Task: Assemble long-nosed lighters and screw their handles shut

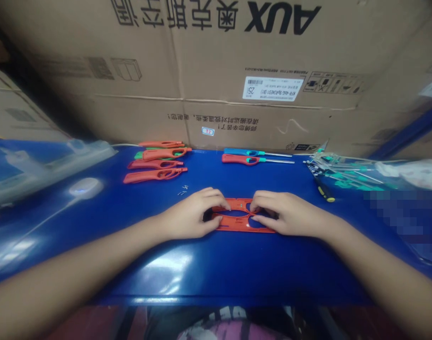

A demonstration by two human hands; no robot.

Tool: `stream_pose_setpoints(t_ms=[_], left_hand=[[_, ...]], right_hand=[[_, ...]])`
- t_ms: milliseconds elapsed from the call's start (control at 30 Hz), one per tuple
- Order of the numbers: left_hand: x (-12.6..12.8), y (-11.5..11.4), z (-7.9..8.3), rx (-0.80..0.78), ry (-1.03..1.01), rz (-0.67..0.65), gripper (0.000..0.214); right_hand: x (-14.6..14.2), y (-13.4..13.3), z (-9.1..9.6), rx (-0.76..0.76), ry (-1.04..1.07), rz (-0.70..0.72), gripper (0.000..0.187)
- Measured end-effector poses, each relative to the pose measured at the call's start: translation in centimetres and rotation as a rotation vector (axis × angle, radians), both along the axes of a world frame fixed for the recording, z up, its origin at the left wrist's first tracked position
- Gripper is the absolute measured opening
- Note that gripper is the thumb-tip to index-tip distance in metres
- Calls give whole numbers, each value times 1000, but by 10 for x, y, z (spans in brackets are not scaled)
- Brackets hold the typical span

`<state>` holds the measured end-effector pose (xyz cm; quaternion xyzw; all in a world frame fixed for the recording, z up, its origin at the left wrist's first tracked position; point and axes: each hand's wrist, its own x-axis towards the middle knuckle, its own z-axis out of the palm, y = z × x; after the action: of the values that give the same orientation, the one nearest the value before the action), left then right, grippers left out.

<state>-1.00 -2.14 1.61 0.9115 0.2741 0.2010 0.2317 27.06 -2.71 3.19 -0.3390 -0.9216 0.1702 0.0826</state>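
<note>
Two orange lighter casing halves, a far one [237, 205] and a near one [233, 223], lie side by side on the blue table, inner faces up. My left hand [198, 212] holds their left ends, its fingers on the far half and its thumb on the near one. At the right ends, my right hand [285, 212] has its fingers curled over the far half and its thumb on the near half. Parts of both ends are hidden under my hands. Several small screws [183, 190] lie beyond my left hand.
Orange and green lighter casings [155, 175] are stacked at back left. Behind my hands lie a red lighter [240, 159] and a blue one [242, 152] with metal tubes. A screwdriver [324, 190] and bagged green-ended rods [358, 172] are right. A cardboard box [209, 56] stands behind.
</note>
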Motion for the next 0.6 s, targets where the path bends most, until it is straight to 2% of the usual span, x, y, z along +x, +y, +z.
stream_pose_setpoints(t_ms=[267,600], left_hand=[[-1,2,-3,-4,-53,-8,27],[-6,4,4,125,127,-27,32]], right_hand=[[0,1,-1,30,23,-1,8],[-3,0,-4,73,21,-10,9]])
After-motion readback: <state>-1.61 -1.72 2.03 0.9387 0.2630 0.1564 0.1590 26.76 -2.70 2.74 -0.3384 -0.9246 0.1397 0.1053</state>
